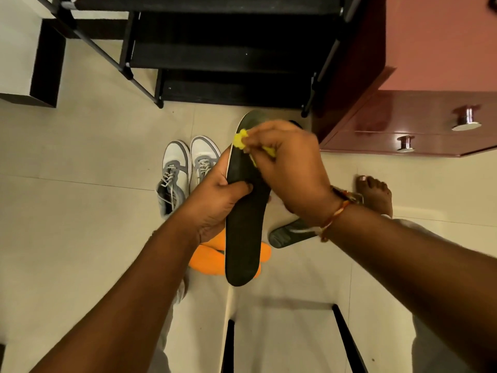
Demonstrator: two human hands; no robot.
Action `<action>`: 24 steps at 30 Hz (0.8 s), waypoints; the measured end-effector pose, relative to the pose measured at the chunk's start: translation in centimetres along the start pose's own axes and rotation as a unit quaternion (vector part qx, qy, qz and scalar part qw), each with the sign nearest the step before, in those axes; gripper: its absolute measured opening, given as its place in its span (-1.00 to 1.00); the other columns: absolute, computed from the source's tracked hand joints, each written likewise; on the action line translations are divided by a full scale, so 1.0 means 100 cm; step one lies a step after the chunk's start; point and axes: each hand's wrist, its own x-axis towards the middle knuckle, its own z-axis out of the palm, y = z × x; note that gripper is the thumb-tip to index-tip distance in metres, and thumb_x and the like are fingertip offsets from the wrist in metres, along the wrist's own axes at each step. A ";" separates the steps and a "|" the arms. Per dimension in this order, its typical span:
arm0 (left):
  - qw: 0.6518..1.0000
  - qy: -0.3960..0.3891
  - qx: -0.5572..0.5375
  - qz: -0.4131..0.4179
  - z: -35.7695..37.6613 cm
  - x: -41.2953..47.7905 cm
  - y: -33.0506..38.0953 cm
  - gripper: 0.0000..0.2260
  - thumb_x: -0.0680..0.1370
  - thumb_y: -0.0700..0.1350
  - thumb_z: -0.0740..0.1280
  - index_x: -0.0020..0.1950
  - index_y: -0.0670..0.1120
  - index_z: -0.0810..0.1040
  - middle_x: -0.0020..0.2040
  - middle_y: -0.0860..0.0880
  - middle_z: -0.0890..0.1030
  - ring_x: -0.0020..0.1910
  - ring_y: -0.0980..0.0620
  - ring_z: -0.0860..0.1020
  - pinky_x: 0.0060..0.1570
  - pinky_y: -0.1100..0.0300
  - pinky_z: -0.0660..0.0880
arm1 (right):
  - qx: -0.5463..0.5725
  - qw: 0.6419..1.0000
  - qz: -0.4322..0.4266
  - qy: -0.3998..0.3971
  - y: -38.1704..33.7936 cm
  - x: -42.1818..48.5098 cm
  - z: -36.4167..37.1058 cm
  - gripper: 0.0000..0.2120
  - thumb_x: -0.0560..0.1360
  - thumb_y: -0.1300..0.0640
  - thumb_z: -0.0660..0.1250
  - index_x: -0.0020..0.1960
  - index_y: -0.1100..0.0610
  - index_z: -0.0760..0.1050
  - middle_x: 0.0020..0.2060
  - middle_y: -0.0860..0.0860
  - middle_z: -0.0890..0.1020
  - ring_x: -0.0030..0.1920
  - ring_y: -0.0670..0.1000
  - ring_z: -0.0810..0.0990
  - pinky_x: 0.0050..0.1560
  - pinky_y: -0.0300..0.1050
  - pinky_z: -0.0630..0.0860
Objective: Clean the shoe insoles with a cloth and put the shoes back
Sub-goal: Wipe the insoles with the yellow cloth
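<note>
My left hand (215,197) grips a long black insole (244,230) by its left edge, thumb across the middle. The insole points away from me, toe end near the shoe rack. My right hand (287,168) presses a small yellow cloth (240,140) onto the upper part of the insole; most of the cloth is hidden under the fingers. A pair of white and grey sneakers (185,170) stands on the floor to the left of the insole. Two orange insoles (207,258) lie on the floor below my hands. A dark insole (287,235) lies under my right wrist.
A black shoe rack (231,57) with dark shelves stands ahead. A glossy maroon cabinet (419,122) with metal knobs is at the right. My bare foot (376,195) rests on the pale tiled floor (80,211). A black-framed stool edge (347,337) is below.
</note>
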 end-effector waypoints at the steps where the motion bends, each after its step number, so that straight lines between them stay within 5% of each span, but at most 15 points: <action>1: 1.000 0.000 -0.003 -0.005 0.000 0.000 0.000 -0.39 0.57 -0.51 0.15 0.51 0.01 0.32 0.11 -0.19 0.67 -0.01 -0.19 0.68 -0.02 -0.03 0.65 | -0.013 0.999 0.045 0.003 0.008 0.007 -0.005 -0.85 0.48 0.23 0.42 0.03 0.12 0.68 0.03 0.02 0.66 0.05 -0.03 0.60 0.12 -0.26 0.48; 4: 1.000 0.002 -0.016 -0.010 -0.001 0.001 0.000 -0.36 0.56 -0.51 0.14 0.52 0.04 0.31 0.20 -0.22 0.63 0.05 -0.24 0.65 0.06 -0.12 0.62 | -0.027 0.984 0.177 0.012 0.032 0.021 -0.015 -0.83 0.52 0.16 0.39 0.09 0.06 0.66 0.10 -0.02 0.65 0.11 -0.05 0.58 0.17 -0.22 0.48; 8: 0.998 0.014 -0.064 -0.004 -0.002 0.003 0.004 -0.37 0.56 -0.51 0.13 0.50 0.05 0.34 0.27 -0.22 0.60 0.12 -0.31 0.60 0.12 -0.21 0.59 | 0.029 0.974 0.222 0.041 0.030 0.022 -0.012 -0.82 0.52 0.11 0.40 0.11 0.05 0.65 0.07 -0.07 0.66 0.08 -0.13 0.57 0.14 -0.17 0.55; 12: 0.987 0.026 -0.161 -0.003 -0.001 0.003 0.007 -0.50 0.58 -0.46 0.14 0.46 -0.06 0.38 0.19 -0.22 0.62 -0.02 -0.21 0.66 -0.13 -0.13 0.65 | 0.039 0.981 0.176 0.075 0.020 0.022 -0.011 -0.79 0.53 0.08 0.38 0.16 0.01 0.59 0.08 -0.12 0.60 0.06 -0.20 0.51 -0.01 -0.49 0.42; 14: 0.981 0.028 -0.191 -0.008 0.000 0.003 0.008 -0.56 0.61 -0.38 0.18 0.46 -0.09 0.38 0.23 -0.24 0.61 0.01 -0.21 0.66 -0.14 -0.13 0.64 | 0.043 0.986 0.139 0.079 0.017 0.020 -0.010 -0.79 0.53 0.09 0.37 0.16 0.00 0.54 0.07 -0.12 0.59 0.07 -0.18 0.52 -0.01 -0.42 0.45; 17: 0.978 0.025 -0.207 -0.019 -0.002 0.003 0.008 -0.61 0.64 -0.29 0.18 0.47 -0.09 0.39 0.30 -0.28 0.56 0.08 -0.24 0.63 -0.04 -0.30 0.60 | 0.035 0.989 0.112 0.085 0.018 0.020 -0.011 -0.79 0.53 0.12 0.35 0.17 0.02 0.52 0.09 -0.07 0.58 0.09 -0.13 0.53 0.04 -0.32 0.50; 20: 0.977 0.004 -0.212 -0.035 -0.004 0.004 0.006 -0.63 0.67 -0.20 0.17 0.49 -0.08 0.37 0.35 -0.30 0.52 0.23 -0.31 0.56 0.13 -0.45 0.47 | 0.019 0.991 0.083 0.100 0.020 0.022 -0.014 -0.78 0.54 0.17 0.32 0.18 0.03 0.55 0.11 -0.04 0.56 0.10 -0.14 0.51 0.03 -0.46 0.40; 24: 0.968 -0.044 -0.231 -0.085 -0.003 0.004 0.004 -0.51 0.66 0.14 0.14 0.48 -0.13 0.42 0.40 -0.26 0.49 0.37 -0.25 0.47 0.24 -0.34 0.46 | -0.014 0.999 0.030 0.042 0.019 0.019 -0.008 -0.80 0.54 0.20 0.33 0.14 0.11 0.63 0.13 0.02 0.56 0.13 -0.14 0.45 0.13 -0.54 0.31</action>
